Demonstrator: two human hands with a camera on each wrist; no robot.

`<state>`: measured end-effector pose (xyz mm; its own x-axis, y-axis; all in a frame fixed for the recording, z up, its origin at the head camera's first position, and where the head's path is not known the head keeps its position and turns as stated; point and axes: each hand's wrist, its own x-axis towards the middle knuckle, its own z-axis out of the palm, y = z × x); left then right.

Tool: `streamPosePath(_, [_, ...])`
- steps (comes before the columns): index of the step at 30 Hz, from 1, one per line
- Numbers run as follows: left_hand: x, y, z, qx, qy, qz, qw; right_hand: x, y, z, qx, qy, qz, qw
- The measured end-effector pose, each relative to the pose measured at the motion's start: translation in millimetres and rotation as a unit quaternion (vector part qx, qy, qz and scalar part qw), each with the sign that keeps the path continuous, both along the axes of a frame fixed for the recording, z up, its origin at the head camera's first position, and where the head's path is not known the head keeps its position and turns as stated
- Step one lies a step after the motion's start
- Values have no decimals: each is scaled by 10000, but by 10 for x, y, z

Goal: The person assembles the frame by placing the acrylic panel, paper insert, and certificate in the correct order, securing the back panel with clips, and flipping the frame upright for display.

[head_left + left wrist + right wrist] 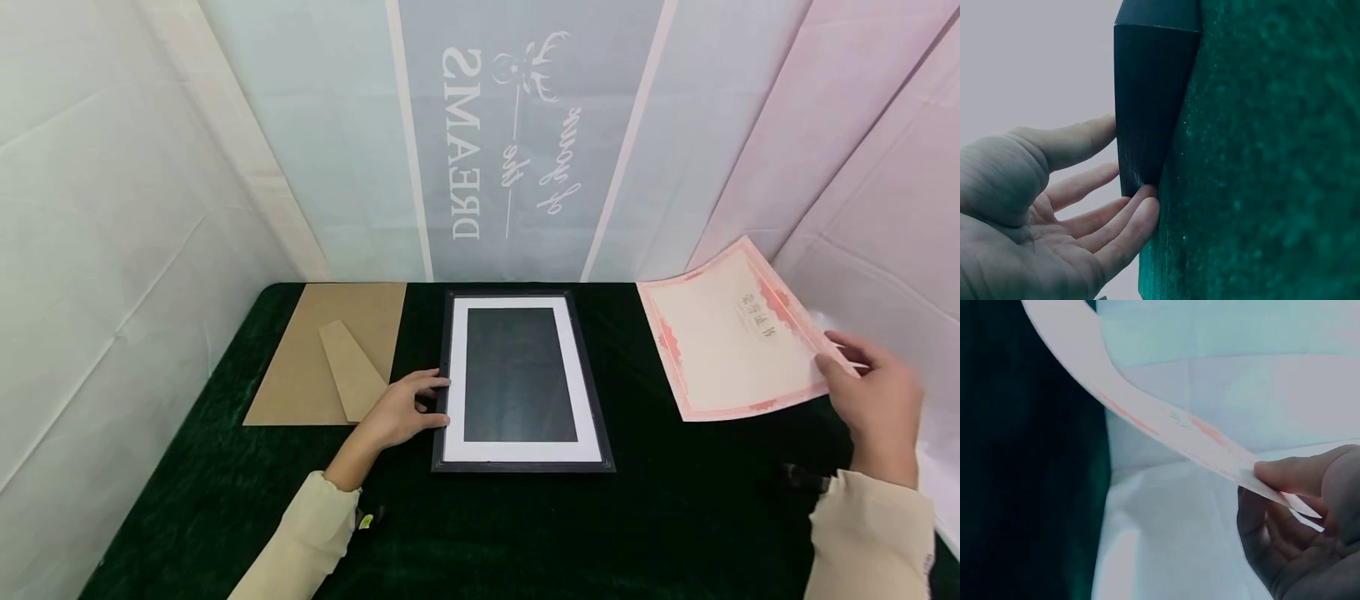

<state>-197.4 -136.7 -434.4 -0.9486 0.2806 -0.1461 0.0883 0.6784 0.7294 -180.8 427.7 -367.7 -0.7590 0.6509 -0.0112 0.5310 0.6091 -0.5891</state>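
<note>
A black picture frame [600,408] with a white mat [525,452] lies flat in the middle of the table. My left hand [405,410] is at its left side, thumb and fingertips touching the outer edge. Up close in the left wrist view, the fingers [1125,234] are fairly straight against the frame's dark side [1150,106]. Out to the right, my right hand [877,398] pinches a pink-bordered certificate [731,342] by its right edge, thumb on top and fingers beneath. That sheet bends in the right wrist view, its near edge raised.
A brown backing board [292,367] with a stand leg [350,371] lies left of the frame. Dark green velvet cloth [525,533] covers the table. Printed fabric [525,250] hangs behind, with more fabric at both sides; the right one [885,275] is close to my right hand.
</note>
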Motion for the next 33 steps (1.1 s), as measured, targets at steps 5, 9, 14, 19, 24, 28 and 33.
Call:
streamPosePath(5, [-1,-5,-10,-9,9,5,10000,-9,-234,128,131,783,-290,9964])
streamPosePath(9, [3,-8,-10,-37,-21,42,10000,6,-434,188,512,1683,122,9843])
streamPosePath(14, [4,-6,-12,-15,-6,35,10000,30,-607,212,819,2679,920,9555])
streamPosePath(19, [7,-3,-17,-5,14,13,10000,63,-734,249,915,3125,1292,9366])
streamPosePath(24, [13,-3,-19,-2,78,-7,10000,81,-863,277,1076,3269,1562,9258])
streamPosePath(28, [8,-5,-23,22,66,8,10000,94,-983,296,1184,3321,1786,9186])
streamPosePath(33, [5,-10,-34,102,144,-44,9998,110,-1129,302,1278,3401,2151,9065])
